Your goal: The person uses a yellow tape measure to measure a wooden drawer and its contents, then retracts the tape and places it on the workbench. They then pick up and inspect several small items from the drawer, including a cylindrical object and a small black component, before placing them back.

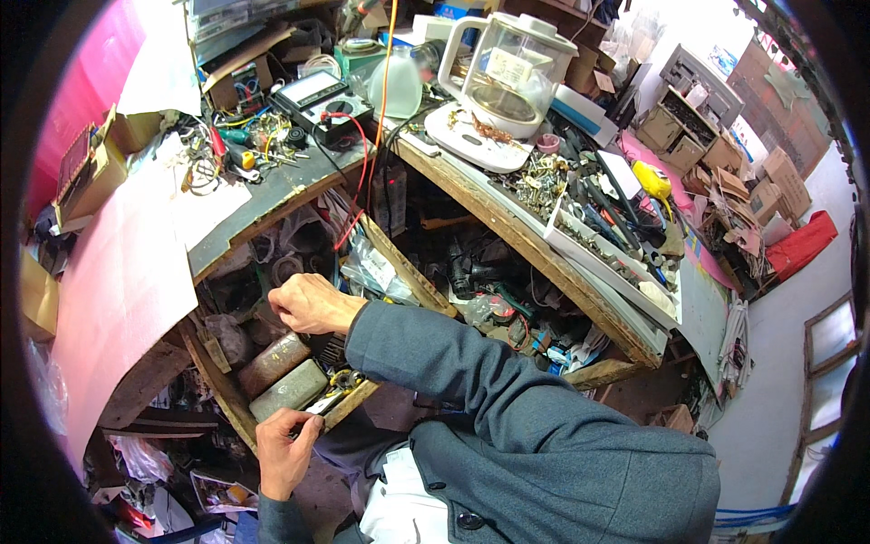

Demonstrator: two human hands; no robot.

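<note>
Head view, down onto cluttered workshop corner. Counter (272,195), dark and L-shaped, strewn with wires, screws and small tools; pale pink sheet (118,281) draped over its left end. Glass kettle (507,68) on white base standing at back of right-hand run, beside long white tray (616,258) filled with screwdrivers and loose hardware. Analogue multimeter (317,95) lying flat at inner corner, red lead trailing off counter edge. Lower wooden shelf (227,399) below counter, packed with parts; two dull metal blocks (281,376) lying side by side on it, rusty one behind, grey-green one in front. Right hand (308,304), grey jacket sleeve behind it, hovering just above rusty block, fingers curled closed with tips pinched together; whether anything small sits between them cannot be told. Left hand (285,444) at front edge of shelf, just beside grey-green block, fingers closed around small dark flat object (324,403) with pale face, held against shelf lip. Small yellowish ring-shaped part (343,377) lying on shelf just right of blocks, near held object.
</note>
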